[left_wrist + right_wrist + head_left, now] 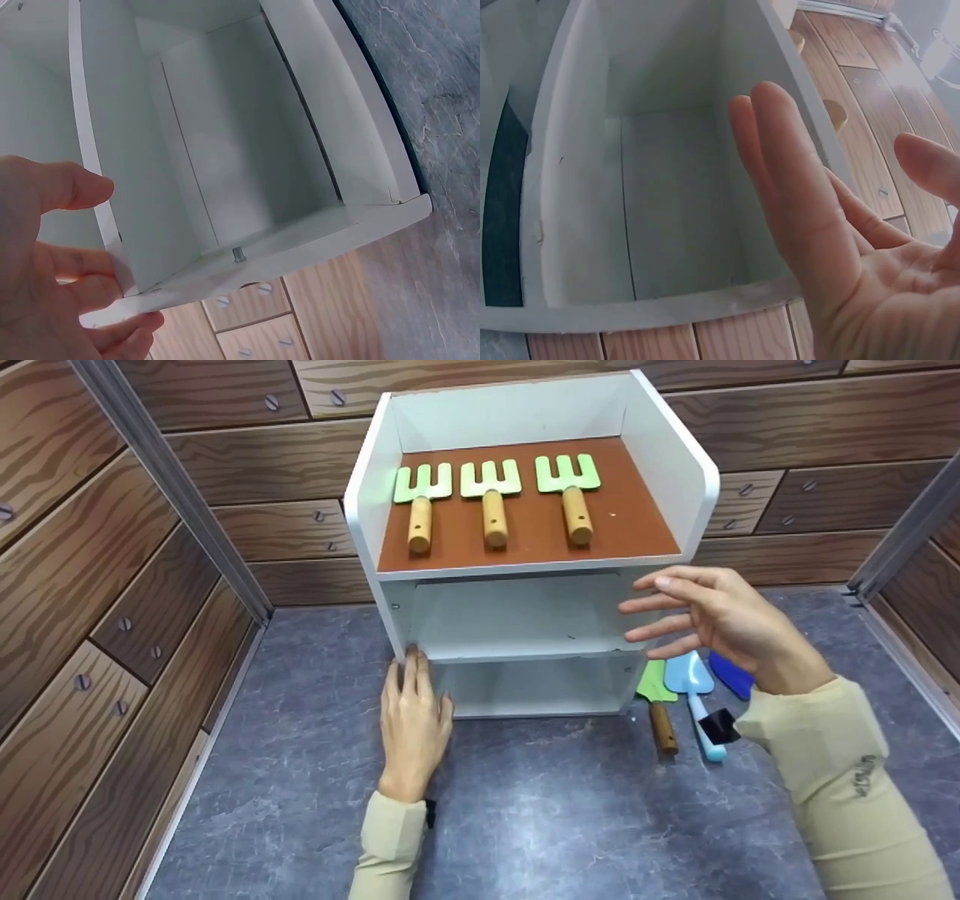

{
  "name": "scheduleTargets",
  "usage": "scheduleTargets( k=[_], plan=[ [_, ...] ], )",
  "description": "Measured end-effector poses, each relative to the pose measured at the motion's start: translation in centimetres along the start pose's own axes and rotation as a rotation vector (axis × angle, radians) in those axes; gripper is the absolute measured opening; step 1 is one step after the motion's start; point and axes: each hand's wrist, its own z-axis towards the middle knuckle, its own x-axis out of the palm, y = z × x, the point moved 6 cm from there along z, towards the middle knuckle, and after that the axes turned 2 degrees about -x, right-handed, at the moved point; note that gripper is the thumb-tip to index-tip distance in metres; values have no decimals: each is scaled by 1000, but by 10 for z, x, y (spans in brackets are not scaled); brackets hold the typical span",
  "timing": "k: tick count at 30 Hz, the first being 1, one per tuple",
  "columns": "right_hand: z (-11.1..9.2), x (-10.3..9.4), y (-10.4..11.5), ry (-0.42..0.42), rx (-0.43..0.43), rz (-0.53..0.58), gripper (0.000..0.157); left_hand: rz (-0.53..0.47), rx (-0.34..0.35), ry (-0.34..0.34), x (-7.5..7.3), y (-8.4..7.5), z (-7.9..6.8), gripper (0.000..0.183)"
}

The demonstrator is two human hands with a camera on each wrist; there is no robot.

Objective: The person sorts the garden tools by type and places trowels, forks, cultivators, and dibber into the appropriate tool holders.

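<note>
A small white shelf unit [517, 686] stands upright on the dark marbled surface. On its brown top board [529, 521] three green garden forks with wooden handles lie side by side: a left fork [421, 506], a middle fork [493, 502] and a right fork [572, 499]. My left hand [412, 720] touches the unit's lower left front edge, its fingers on both sides of the side panel in the left wrist view. With fingers spread and holding nothing, my right hand [720, 619] hovers in front of the unit's right side. Both lower compartments stand bare.
Right of the unit lie a green trowel [658, 690] with a wooden handle, a light blue trowel [690, 675] and a dark blue tool [730, 675], partly behind my right hand. Wood-patterned walls [277, 521] enclose the back and both sides.
</note>
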Motion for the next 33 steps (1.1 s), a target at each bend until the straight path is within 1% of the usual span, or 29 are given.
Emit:
scheduleTargets(
  k=[8,13,16,20,26,33],
  plan=[
    [-5,-11,-14,-16,28,7,27,-1,-5,1,-1,1,1,69],
    [-8,-17,-23,-8,46,41,27,10,8,15,0,0,1,66],
    [-10,-20,-28,0,63,42,28,17,11,22,0,0,0,66],
    [-13,-25,-36,-4,86,42,30,10,5,20,0,1,0,66],
    [-17,-33,-45,-18,112,77,29,5,7,13,-1,2,0,66],
    [-21,-43,-57,-42,150,60,34,-6,9,7,0,2,0,67]
  ],
)
